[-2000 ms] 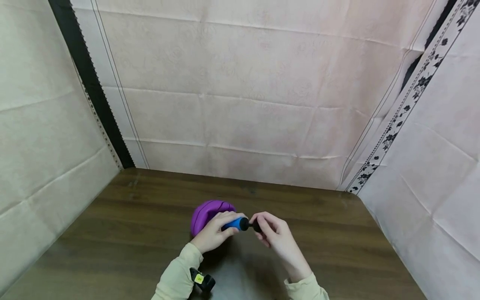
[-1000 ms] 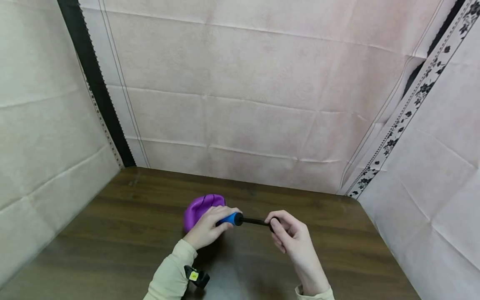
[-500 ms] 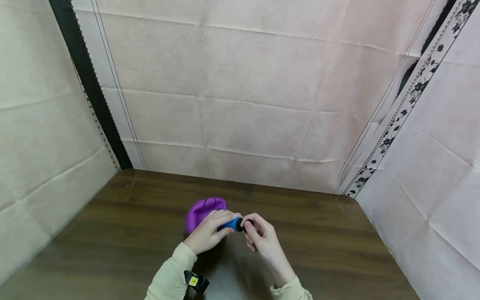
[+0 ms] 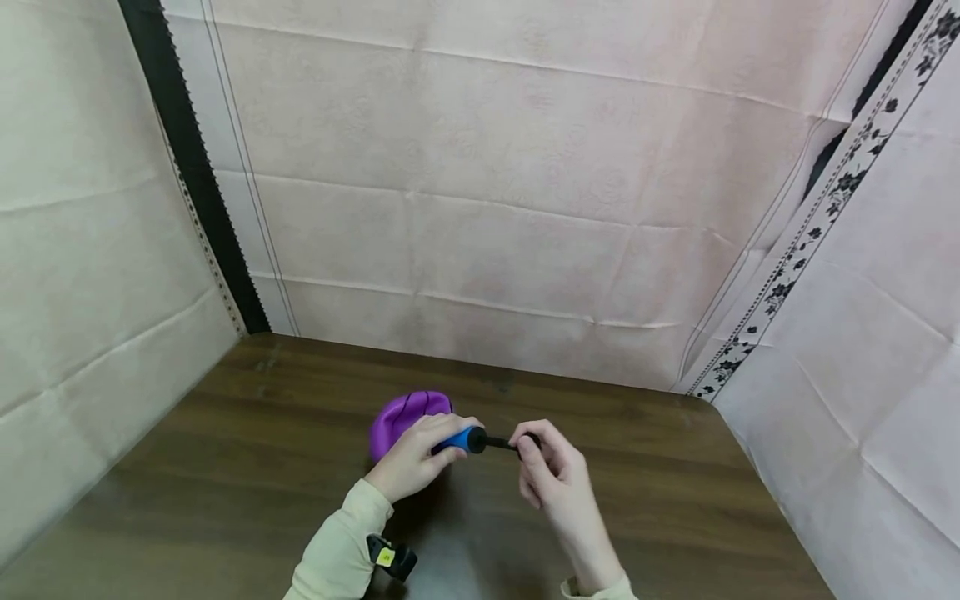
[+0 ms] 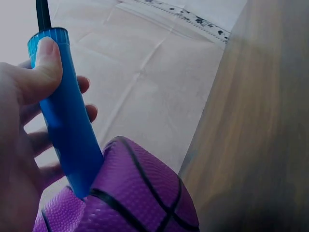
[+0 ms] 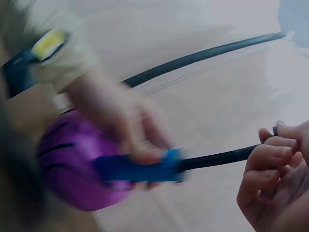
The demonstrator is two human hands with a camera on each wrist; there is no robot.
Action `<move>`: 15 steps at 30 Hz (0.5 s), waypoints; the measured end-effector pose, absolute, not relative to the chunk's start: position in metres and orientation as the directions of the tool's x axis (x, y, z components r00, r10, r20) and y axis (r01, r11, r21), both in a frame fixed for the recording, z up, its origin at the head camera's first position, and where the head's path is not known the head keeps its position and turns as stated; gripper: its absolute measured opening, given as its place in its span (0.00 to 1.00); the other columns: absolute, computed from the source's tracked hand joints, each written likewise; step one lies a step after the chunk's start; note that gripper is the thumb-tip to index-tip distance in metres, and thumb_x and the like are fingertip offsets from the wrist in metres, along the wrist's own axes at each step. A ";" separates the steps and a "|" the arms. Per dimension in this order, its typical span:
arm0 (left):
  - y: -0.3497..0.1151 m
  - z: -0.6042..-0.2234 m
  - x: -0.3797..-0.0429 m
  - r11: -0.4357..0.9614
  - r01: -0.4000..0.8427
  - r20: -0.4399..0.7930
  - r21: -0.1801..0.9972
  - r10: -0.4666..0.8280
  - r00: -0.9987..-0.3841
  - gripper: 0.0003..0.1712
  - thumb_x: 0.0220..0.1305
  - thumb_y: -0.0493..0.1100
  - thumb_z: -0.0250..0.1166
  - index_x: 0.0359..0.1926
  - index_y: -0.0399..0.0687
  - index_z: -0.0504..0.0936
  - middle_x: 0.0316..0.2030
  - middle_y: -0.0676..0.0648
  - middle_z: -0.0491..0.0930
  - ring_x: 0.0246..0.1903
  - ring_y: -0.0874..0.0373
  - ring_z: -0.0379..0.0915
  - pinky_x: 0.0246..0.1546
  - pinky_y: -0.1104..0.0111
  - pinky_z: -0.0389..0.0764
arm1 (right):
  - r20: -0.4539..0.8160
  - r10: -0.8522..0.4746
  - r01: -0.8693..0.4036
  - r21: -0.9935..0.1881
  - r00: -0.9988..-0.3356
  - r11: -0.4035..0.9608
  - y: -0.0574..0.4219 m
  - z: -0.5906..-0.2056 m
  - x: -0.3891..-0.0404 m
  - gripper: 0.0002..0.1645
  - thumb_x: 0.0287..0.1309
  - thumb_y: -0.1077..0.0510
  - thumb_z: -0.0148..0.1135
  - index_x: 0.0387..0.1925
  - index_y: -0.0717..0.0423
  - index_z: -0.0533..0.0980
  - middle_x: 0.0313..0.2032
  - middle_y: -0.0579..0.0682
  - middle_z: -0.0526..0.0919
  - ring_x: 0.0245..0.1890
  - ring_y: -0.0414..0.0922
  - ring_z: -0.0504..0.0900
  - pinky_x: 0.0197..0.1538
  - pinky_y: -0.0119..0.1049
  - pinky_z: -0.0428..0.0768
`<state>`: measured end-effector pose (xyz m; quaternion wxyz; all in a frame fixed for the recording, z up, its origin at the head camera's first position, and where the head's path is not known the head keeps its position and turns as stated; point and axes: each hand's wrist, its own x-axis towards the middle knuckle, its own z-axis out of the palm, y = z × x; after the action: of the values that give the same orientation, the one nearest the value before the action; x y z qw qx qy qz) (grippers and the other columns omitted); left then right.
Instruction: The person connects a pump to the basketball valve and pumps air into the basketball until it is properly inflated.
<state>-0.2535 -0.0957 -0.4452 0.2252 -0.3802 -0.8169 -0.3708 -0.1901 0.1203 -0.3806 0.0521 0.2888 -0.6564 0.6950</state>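
A small blue hand pump (image 5: 72, 121) is set against a purple basketball (image 4: 393, 427), which is dented and folded in around the pump's end. My left hand (image 4: 414, 457) grips the pump barrel, its thumb lying near the ribbed cap. From that cap a black plunger rod (image 6: 217, 158) sticks out toward my right hand (image 4: 557, 473), whose thumb and fingers pinch the black knob at the rod's end. In the right wrist view the left hand is blurred. The pump's tip is hidden where it meets the ball (image 5: 140, 193).
A brown wooden table (image 4: 225, 467) lies under the hands. Pale cloth (image 4: 480, 208) hangs behind it and at both sides. A black wrist camera with a yellow label (image 4: 390, 557) sits on the left sleeve.
The right hand has pulled the rod out, pushed it back to the barrel, and now drawn it partly out to the right again. The left hand keeps its grip on the pump.
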 end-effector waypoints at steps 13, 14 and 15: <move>-0.095 -0.444 -0.255 0.497 0.805 0.678 0.325 0.471 -0.564 0.22 0.61 0.47 0.66 0.57 0.56 0.78 0.50 0.55 0.82 0.53 0.59 0.76 0.55 0.59 0.71 | 0.364 -0.426 -0.379 -0.924 -0.828 -0.052 0.121 -0.408 -0.213 0.12 0.73 0.61 0.46 0.45 0.70 0.68 0.20 0.46 0.66 0.15 0.32 0.64 0.16 0.31 0.63; -0.097 -0.444 -0.255 0.501 0.804 0.686 0.322 0.461 -0.562 0.22 0.60 0.46 0.67 0.57 0.56 0.78 0.50 0.55 0.82 0.53 0.59 0.76 0.54 0.59 0.71 | 0.368 -0.417 -0.381 -0.923 -0.831 -0.054 0.125 -0.403 -0.211 0.12 0.73 0.61 0.47 0.45 0.70 0.69 0.20 0.46 0.67 0.16 0.32 0.64 0.15 0.31 0.63; -0.099 -0.444 -0.257 0.507 0.800 0.691 0.322 0.452 -0.564 0.23 0.59 0.45 0.67 0.57 0.56 0.79 0.51 0.55 0.82 0.53 0.58 0.76 0.54 0.59 0.70 | 0.379 -0.406 -0.390 -0.919 -0.831 -0.061 0.130 -0.398 -0.208 0.13 0.73 0.60 0.46 0.45 0.69 0.69 0.19 0.45 0.67 0.15 0.33 0.64 0.15 0.33 0.62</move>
<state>-0.2566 -0.0991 -0.4437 0.2717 -0.3794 -0.8244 -0.3202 -0.2081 0.1296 -0.3982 -0.0061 0.2903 -0.6852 0.6680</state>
